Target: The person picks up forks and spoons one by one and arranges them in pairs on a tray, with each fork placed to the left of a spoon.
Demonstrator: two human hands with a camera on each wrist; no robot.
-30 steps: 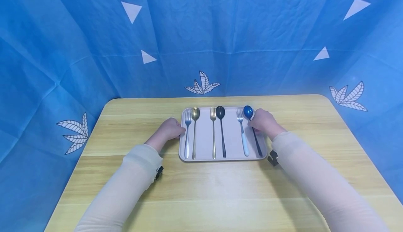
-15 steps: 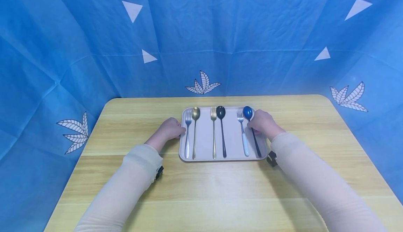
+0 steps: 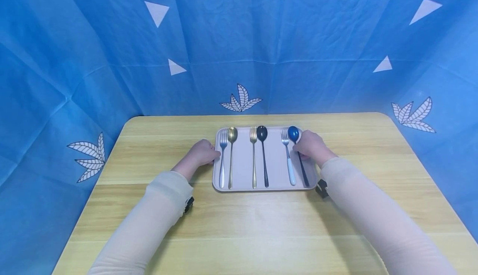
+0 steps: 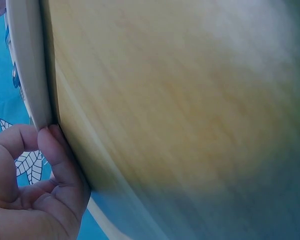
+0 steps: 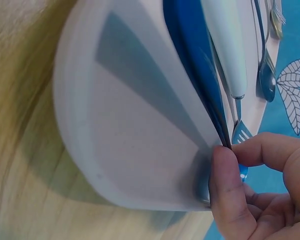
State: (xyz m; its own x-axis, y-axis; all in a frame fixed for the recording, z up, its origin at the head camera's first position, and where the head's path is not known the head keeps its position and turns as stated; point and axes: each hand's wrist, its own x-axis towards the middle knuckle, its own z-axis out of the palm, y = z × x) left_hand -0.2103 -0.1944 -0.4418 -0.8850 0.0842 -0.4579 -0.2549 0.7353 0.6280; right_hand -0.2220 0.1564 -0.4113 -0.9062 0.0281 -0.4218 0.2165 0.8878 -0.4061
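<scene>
A pale pinkish tray (image 3: 243, 159) lies on the table, bearing forks and spoons side by side. My left hand (image 3: 201, 152) pinches the tray's left rim (image 4: 27, 60), thumb and finger meeting at its edge in the left wrist view. Over the tray's right side, my right hand (image 3: 313, 146) pinches a blue spoon (image 3: 293, 133) by its neck, near the bowl. The spoon's handle (image 5: 191, 40) stretches toward the tray's near edge, and its bowl is mostly hidden in the right wrist view. Just left of it rests a fork with a pale handle (image 3: 291, 173).
A silver fork (image 3: 223, 163) and a gold spoon (image 3: 232, 135) lie at the tray's left. Toward its middle are a gold fork (image 3: 253, 154) and a black spoon (image 3: 262, 133). Blue patterned cloth (image 3: 276, 42) hangs behind the wooden table (image 3: 257, 225).
The blue spoon has shifted slightly left with my right hand, its handle end edging toward the pale-handled fork. The left hand and tray stay practically in place.
</scene>
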